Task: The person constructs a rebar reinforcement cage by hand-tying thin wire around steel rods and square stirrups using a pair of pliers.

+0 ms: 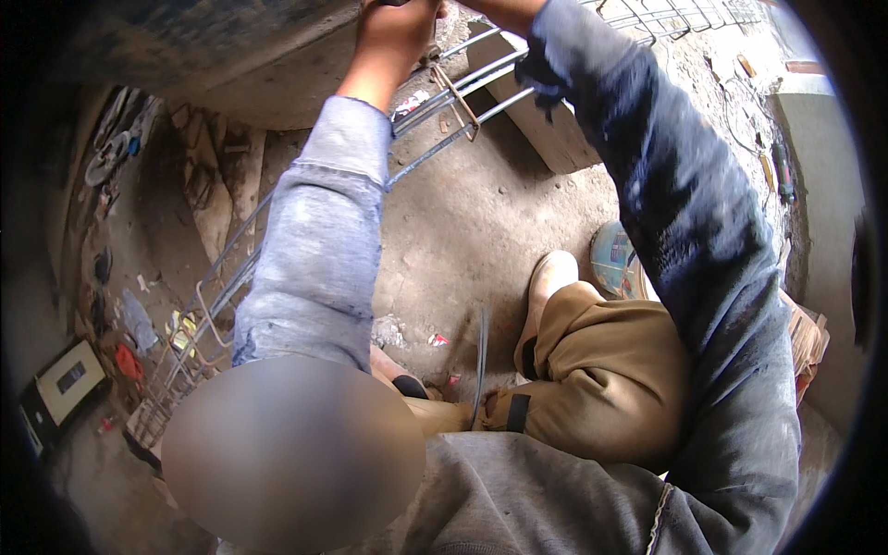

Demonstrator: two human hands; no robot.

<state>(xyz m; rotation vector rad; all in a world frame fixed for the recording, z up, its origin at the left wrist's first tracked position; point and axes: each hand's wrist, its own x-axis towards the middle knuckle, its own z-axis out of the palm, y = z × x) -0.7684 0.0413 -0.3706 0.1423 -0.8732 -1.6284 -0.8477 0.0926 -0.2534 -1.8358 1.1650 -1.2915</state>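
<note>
A long cage of steel reinforcing bars (442,141) runs from the lower left to the upper right, with bent wire stirrups (474,122) around its bars. My left hand (396,39) is at the top edge, beside the cage, its fingers closed around something dark that I cannot make out. Only the wrist end of my right hand (504,11) shows near the upper edge; its fingers are outside the picture. Several thin tie wires (482,356) stand up by my lap, between my legs.
A rectangular block (555,139) lies beneath the cage. By my right knee stands a blue round container (610,259). Wood scraps (208,190) and litter lie at left, near a dark-edged flat panel (70,381). A large slab (287,79) overhangs the upper left.
</note>
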